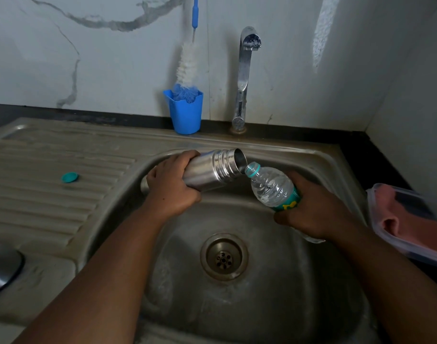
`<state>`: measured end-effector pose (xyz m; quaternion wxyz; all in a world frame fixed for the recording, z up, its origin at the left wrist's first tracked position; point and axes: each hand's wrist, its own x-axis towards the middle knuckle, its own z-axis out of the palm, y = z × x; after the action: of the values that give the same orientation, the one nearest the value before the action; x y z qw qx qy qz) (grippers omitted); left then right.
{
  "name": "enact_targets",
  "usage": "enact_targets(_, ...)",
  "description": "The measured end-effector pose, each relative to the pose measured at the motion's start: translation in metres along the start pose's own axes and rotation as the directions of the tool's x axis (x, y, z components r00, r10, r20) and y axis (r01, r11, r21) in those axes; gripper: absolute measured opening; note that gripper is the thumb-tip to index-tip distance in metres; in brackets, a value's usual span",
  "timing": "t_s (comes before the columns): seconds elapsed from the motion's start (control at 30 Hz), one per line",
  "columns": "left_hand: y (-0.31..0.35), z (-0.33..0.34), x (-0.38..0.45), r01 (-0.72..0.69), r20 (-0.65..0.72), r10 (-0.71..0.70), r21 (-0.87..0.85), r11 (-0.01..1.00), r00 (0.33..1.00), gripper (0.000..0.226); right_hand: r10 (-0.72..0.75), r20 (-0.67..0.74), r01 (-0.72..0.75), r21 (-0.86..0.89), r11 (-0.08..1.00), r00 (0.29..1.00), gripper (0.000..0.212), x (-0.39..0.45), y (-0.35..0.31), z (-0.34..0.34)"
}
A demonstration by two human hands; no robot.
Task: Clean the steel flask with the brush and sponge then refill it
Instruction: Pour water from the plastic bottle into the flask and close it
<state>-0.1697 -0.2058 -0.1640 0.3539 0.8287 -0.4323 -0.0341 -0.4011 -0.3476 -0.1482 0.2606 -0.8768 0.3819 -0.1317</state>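
My left hand (pixel 171 181) grips the steel flask (pixel 213 168) around its lower body and holds it tilted over the sink basin, open mouth pointing up and right. My right hand (pixel 311 209) grips a clear plastic water bottle (pixel 272 186) with a green label, tipped so its teal-ringed neck meets the flask's mouth. The bottle brush (pixel 187 63), white bristles on a blue handle, stands in a blue cup (pixel 186 112) behind the sink. No sponge shows.
The steel sink (pixel 274 281) has a drain (pixel 224 256) at its centre. A chrome tap (pixel 244 78) rises behind it. A teal bottle cap (pixel 70 177) lies on the ribbed drainboard. A steel lid (pixel 1 266) sits at the left edge, a plastic container (pixel 410 222) at the right.
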Motion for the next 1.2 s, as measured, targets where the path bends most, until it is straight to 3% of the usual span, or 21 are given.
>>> enact_targets(0.23, 0.004, -0.003, 0.000, 0.033, -0.001, -0.033, 0.000, 0.999, 0.999, 0.091, 0.007, -0.007, -0.008, -0.057, 0.998, 1.000, 0.070, 0.000, -0.005, -0.001)
enact_targets(0.5, 0.005, -0.003, 0.000, 0.049, -0.001, -0.049, -0.055, 0.997, 0.999, 0.090, -0.033, -0.120, 0.011, -0.173, 0.985, 0.992, 0.075, -0.004, -0.016, -0.009)
enact_targets(1.2, 0.000, 0.000, 0.005, 0.043, -0.019, -0.044, -0.027, 0.999, 0.999, 0.092, 0.001, -0.083, -0.024, -0.283, 0.959, 0.997, 0.074, -0.008, -0.022, -0.013)
